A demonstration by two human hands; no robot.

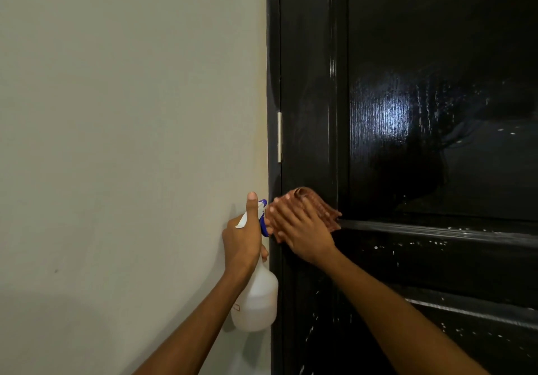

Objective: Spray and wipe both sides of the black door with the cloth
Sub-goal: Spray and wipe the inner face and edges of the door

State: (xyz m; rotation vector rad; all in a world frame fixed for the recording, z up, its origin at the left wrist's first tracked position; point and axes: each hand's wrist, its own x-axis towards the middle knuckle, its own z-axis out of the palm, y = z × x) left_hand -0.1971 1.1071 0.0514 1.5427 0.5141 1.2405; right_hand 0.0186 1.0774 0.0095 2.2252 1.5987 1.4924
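Pale wall (131,142) fills the left; the glossy black door (436,54) stands to the right, hinge (279,137) at its left edge, white droplets speckling its lower panels. My left hand (243,238) grips the neck of the white spray bottle (257,302), thumb raised, just beside the frame. My right hand (302,233), fingers flat, presses the brown cloth (314,204) against the door's left stile, below the hinge.
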